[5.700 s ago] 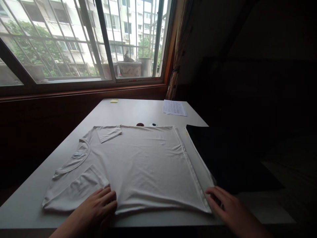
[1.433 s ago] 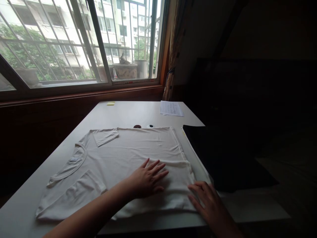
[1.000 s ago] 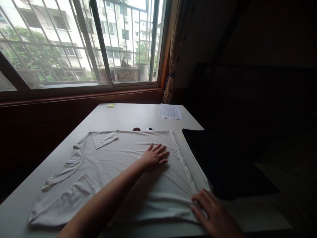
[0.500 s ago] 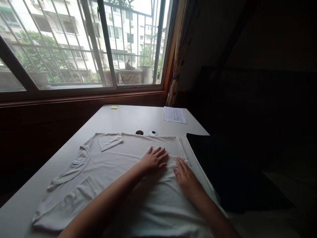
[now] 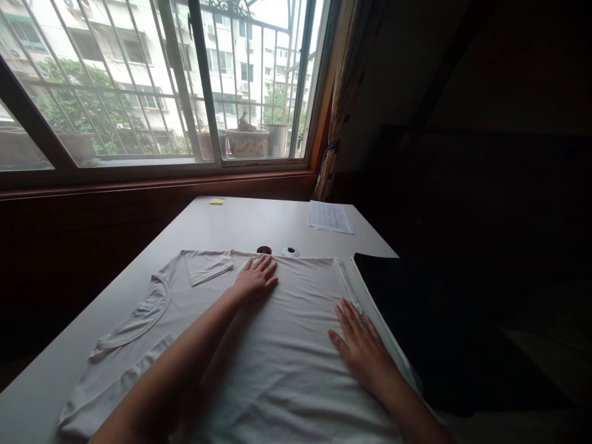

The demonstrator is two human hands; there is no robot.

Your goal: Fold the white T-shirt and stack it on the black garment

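Note:
A white T-shirt (image 5: 287, 364) lies flat on the white table (image 5: 222, 222), neck to the left and both sleeves folded inward. My left hand (image 5: 255, 279) rests flat on the shirt's far edge, fingers spread, just right of the folded far sleeve (image 5: 206, 265). My right hand (image 5: 358, 342) lies flat on the shirt near its hem at the right, fingers stretched out. Neither hand holds anything.
A dark flat cloth or board (image 5: 430, 333) covers the table's right side beside the hem. Behind the shirt sit a small brown round object (image 5: 264, 250) and a white one (image 5: 290, 251). A printed sheet (image 5: 330, 217) and a yellow note (image 5: 216, 201) lie near the window.
My left hand has slid left and farther away across the shirt, toward the folded far sleeve. My right hand has drawn back toward me along the hem side. The view shifted slightly.

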